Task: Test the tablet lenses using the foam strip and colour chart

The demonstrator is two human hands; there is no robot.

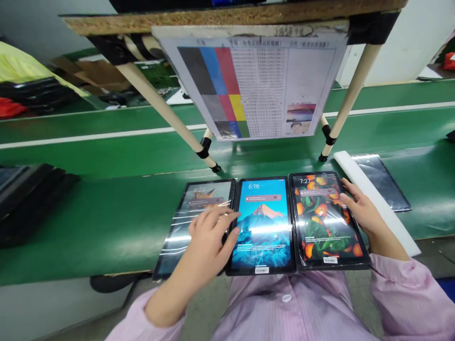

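Note:
Three lit tablets lie side by side at the bench's front edge. My left hand [215, 232] is over the right part of the left tablet [177, 227], fingers apart, with its fingertips at the left edge of the middle tablet [263, 251], which shows a mountain and 6:16. The right tablet [320, 222] shows orange fruit and 7:27. At its upper right edge rests my right hand [359, 206], thumb and forefinger apart, the other fingers partly hidden. Neither hand visibly grips a tablet.
A white foam strip [377, 203] and a dark tablet [382, 182] lie at the right. A rack with pale legs [159, 106] holds a printed colour chart [263, 90] above the green bench [106, 213]. Dark stacked items [31, 203] stand at the far left.

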